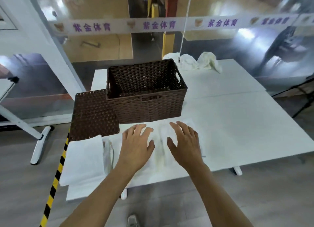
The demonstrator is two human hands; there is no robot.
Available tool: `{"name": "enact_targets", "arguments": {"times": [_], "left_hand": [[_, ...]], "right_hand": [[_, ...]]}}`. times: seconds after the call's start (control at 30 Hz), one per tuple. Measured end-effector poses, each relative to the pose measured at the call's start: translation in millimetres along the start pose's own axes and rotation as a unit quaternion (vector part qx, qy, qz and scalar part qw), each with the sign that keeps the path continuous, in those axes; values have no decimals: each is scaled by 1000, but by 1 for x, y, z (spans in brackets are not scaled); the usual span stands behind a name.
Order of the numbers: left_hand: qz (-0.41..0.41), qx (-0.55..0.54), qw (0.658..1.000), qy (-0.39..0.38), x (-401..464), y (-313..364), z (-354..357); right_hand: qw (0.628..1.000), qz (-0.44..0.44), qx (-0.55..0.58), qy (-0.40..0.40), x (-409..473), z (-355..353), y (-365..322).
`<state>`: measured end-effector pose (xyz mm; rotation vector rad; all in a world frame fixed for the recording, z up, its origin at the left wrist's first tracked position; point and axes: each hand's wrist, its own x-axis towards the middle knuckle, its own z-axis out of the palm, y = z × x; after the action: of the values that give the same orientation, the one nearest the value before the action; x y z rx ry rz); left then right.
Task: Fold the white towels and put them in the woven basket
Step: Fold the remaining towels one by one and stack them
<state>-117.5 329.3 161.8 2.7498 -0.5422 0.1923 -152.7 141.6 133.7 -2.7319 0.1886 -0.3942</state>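
Observation:
A dark brown woven basket [149, 106] stands open and empty on the white table [237, 121]. Right in front of it lies a flat white towel [161, 148]. My left hand [136, 145] and my right hand [185, 145] rest palm down on that towel, side by side, fingers spread, holding nothing. A folded white towel [85, 160] lies at the table's near left corner. Crumpled white towels [198, 62] are heaped at the far edge, behind the basket's right end.
The basket's flat woven lid [93, 114] lies left of the basket, partly under it. A yellow-and-black striped bar [56, 175] runs along the table's left side. A white stand leg [39, 145] is on the floor at left. A glass wall with a printed band lies behind.

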Motion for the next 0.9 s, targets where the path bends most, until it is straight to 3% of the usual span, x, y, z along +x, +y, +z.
{"name": "enact_targets", "arguments": {"times": [0.43, 0.73, 0.9], "left_hand": [[81, -33, 996, -7, 36, 182, 43], [117, -43, 992, -1, 110, 244, 93], [95, -56, 994, -5, 175, 266, 125]], "right_hand": [[996, 72, -15, 60, -24, -105, 177], [993, 106, -13, 53, 27, -122, 269], [993, 111, -17, 40, 78, -118, 317]]}}
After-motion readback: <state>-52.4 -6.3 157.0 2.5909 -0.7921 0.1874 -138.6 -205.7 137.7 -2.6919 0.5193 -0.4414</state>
